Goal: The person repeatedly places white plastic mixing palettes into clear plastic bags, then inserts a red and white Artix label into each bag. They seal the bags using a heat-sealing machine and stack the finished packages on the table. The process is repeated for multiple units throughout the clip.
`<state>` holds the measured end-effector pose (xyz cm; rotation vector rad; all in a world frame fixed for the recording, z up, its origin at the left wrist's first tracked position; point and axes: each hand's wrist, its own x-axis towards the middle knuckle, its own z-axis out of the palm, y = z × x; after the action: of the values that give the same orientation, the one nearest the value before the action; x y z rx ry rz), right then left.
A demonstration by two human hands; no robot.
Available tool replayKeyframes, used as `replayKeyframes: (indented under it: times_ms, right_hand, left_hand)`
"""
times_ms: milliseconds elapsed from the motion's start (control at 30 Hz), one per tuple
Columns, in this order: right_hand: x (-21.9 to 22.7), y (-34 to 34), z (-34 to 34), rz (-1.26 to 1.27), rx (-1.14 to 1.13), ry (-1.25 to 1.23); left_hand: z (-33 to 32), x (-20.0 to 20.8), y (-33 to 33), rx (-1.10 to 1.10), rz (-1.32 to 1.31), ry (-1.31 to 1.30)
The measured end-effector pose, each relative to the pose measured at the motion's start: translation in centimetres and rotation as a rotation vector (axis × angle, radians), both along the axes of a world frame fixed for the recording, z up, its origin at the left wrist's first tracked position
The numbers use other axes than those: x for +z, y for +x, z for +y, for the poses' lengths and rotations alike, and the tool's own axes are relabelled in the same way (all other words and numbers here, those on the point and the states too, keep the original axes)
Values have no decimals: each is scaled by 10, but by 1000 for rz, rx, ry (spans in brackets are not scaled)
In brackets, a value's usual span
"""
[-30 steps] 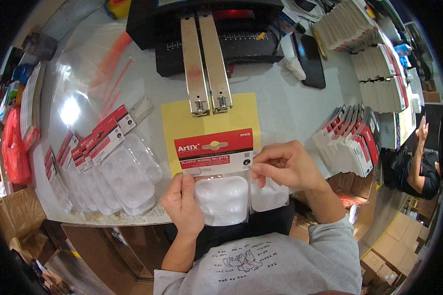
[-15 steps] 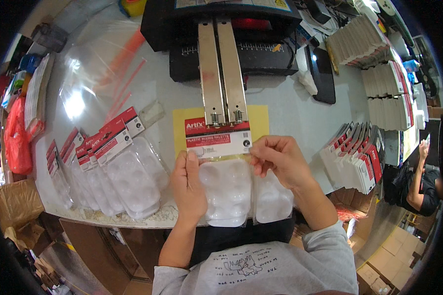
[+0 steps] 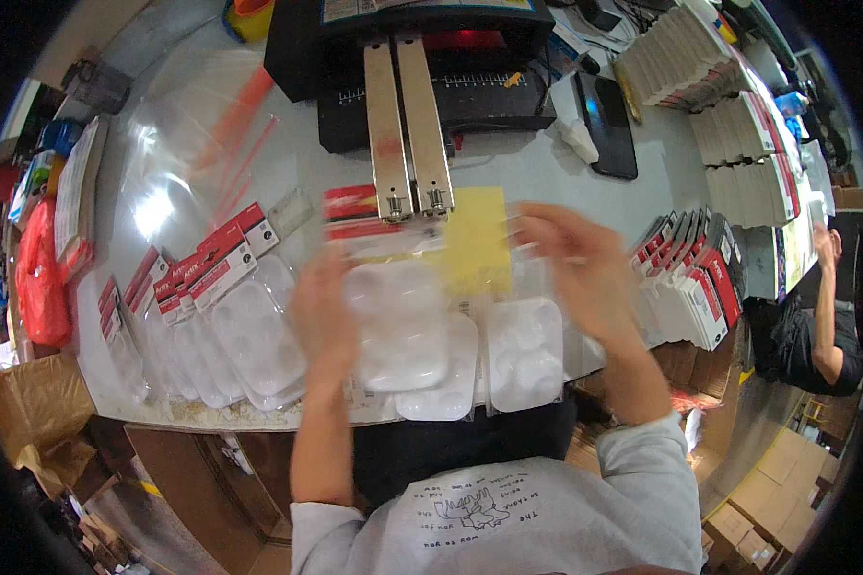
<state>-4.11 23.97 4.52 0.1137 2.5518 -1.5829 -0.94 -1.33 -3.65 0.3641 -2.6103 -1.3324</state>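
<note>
My left hand (image 3: 322, 302), blurred by motion, grips the left edge of a bagged white plastic mixing palette (image 3: 396, 331) with a red and white header card (image 3: 352, 206). That card's top lies beneath the two metal arms (image 3: 405, 134) of a black bench machine (image 3: 412, 57). To the right, my right hand (image 3: 585, 268) is apart from this pack, its fingers smeared by motion. A yellow sheet (image 3: 477, 240) lies under the arm tips. Two more bagged palettes rest near the table's front edge, one partly under the held pack and another palette (image 3: 524, 355) below my right hand.
Several finished palette packs (image 3: 249, 326) fan out on the left, near clear plastic bags (image 3: 177, 125). Folded header cards (image 3: 690, 278) stand on the right below stacked cards (image 3: 686, 57). A black phone (image 3: 606, 125) lies behind them. Another person (image 3: 815, 326) is at far right.
The palette pack has shifted left with my left hand, uncovering the palette beneath and more yellow sheet. My right hand has let go of the card and moved right and up.
</note>
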Motion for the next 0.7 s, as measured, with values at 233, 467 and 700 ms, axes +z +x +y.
replayKeyframes:
  times_ms: [233, 467, 700]
  right_hand:
    - [29, 51, 190, 237, -5, 620]
    - [16, 56, 207, 170, -81, 417]
    - [44, 58, 131, 234, -373, 808]
  left_hand:
    - [-15, 58, 30, 216, 38, -663]
    - [55, 3, 47, -138, -63, -181]
    - [41, 45, 57, -108, -248, 1043]
